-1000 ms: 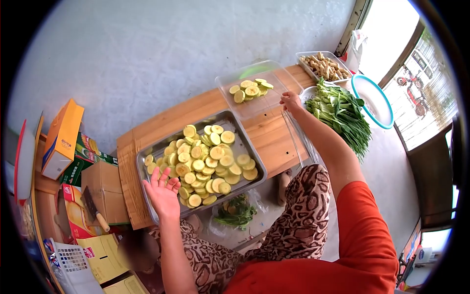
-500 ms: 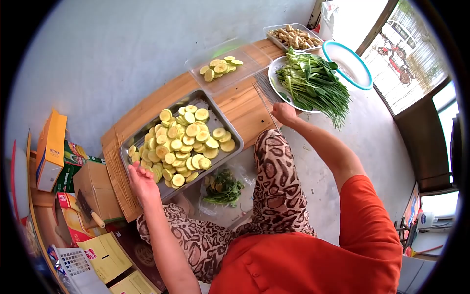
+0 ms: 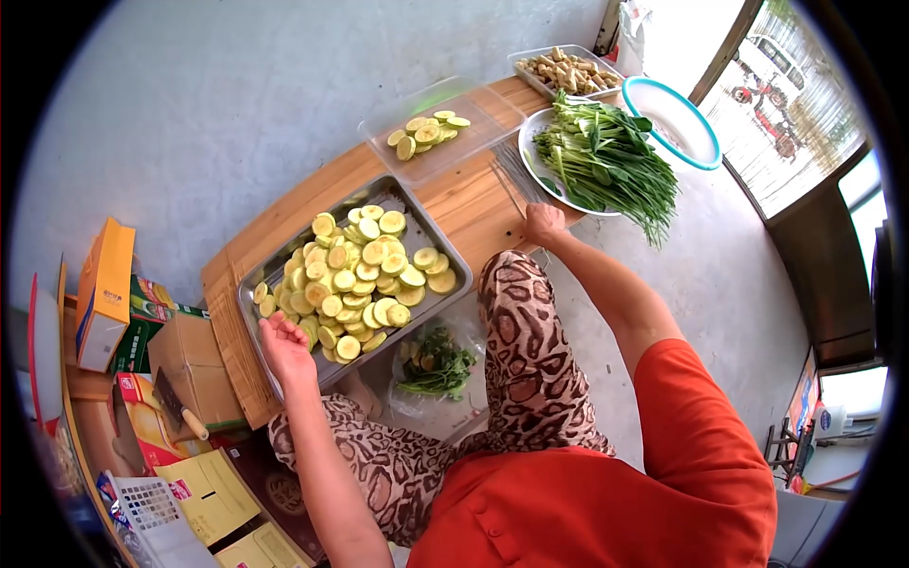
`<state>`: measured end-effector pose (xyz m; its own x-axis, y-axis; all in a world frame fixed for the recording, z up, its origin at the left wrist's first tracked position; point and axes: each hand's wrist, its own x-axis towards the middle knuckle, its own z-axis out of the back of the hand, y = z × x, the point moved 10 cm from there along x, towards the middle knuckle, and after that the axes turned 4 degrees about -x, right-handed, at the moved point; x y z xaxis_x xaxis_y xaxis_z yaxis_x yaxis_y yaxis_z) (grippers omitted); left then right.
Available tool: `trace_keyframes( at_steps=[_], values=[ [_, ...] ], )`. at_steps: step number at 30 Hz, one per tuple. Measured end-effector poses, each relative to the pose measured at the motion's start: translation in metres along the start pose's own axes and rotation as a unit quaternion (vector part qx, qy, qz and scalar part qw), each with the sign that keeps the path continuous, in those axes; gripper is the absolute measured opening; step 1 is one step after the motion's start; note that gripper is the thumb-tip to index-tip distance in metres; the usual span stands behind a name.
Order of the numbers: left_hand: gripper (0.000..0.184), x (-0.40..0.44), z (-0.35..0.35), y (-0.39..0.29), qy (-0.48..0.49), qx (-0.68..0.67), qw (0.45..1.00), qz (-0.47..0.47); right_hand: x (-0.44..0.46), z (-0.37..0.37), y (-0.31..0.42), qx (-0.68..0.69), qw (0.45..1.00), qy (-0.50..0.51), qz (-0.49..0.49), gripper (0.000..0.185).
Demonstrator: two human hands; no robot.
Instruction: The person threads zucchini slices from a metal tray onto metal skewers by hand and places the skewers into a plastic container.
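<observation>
A metal tray (image 3: 445, 260) heaped with sliced zucchini (image 3: 360, 275) rests on the wooden table. My left hand (image 3: 288, 350) is at the tray's near left edge, palm turned up, fingers loosely bent and apart, holding nothing I can see. At the table's front edge, my right hand (image 3: 545, 224) is closed around the near ends of thin grey skewers (image 3: 516, 175); how many it grips is hidden. Just beyond it, a white plate (image 3: 527, 142) carries a pile of leafy greens (image 3: 606, 156). A clear plastic tray (image 3: 483, 114) holds fewer zucchini slices (image 3: 428, 131).
At the far end stand a tray of light brown pieces (image 3: 568, 71) and a blue-rimmed basin (image 3: 715, 142). A plastic bag of greens (image 3: 436, 364) lies below the table. Cartons (image 3: 194, 364) and a knife (image 3: 180, 407) are on my left.
My right hand has shifted slightly, staying closed by the skewers. My left hand remains beside the zucchini tray. The view has tilted a little.
</observation>
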<state>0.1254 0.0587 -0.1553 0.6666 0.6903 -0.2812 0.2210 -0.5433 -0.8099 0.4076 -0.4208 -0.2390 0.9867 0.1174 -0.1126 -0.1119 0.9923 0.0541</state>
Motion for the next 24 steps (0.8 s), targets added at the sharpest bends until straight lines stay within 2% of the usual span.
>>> trace_keyframes(
  at_steps=[5,8,9,11,12,13,15,16,20,22,24],
  values=[
    [0.031,0.0,-0.002,0.002,0.009,0.018,1.0,-0.003,-0.004,0.015,-0.006,0.042,0.999,0.003,-0.018,0.022],
    [0.03,0.002,-0.003,0.004,0.014,0.021,1.0,0.001,-0.011,0.042,-0.006,0.065,0.998,-0.01,0.018,0.019],
    [0.03,0.002,-0.006,0.005,0.018,0.018,1.0,0.004,-0.022,0.053,-0.008,0.148,0.988,0.045,0.002,0.018],
    [0.029,0.0,-0.007,0.005,0.021,0.011,1.0,0.011,-0.026,0.043,-0.01,0.301,0.945,0.126,0.0,0.017],
    [0.027,0.001,-0.007,0.006,0.022,0.004,1.0,0.01,-0.035,0.048,-0.008,0.387,0.909,0.153,-0.017,0.019],
    [0.027,0.001,-0.007,0.006,0.031,0.005,0.999,0.01,-0.047,0.063,0.005,0.495,0.848,0.189,0.021,0.02],
    [0.027,0.001,-0.009,0.008,0.04,0.013,0.999,0.015,-0.071,0.115,0.03,0.536,0.827,0.156,0.063,0.018],
    [0.026,0.001,-0.013,0.009,0.056,0.007,0.998,0.014,-0.084,0.139,0.049,0.572,0.799,0.161,0.088,0.016],
    [0.033,-0.005,-0.029,0.012,0.098,0.022,0.994,0.036,-0.149,0.208,0.138,0.541,0.794,0.198,0.192,0.012],
    [0.038,-0.015,-0.046,0.012,0.144,0.04,0.988,0.047,-0.176,0.21,0.181,0.514,0.795,0.231,0.224,0.01],
    [0.052,-0.023,-0.061,0.013,0.209,0.044,0.975,0.056,-0.193,0.183,0.222,0.495,0.781,0.28,0.258,0.009]
  ],
)
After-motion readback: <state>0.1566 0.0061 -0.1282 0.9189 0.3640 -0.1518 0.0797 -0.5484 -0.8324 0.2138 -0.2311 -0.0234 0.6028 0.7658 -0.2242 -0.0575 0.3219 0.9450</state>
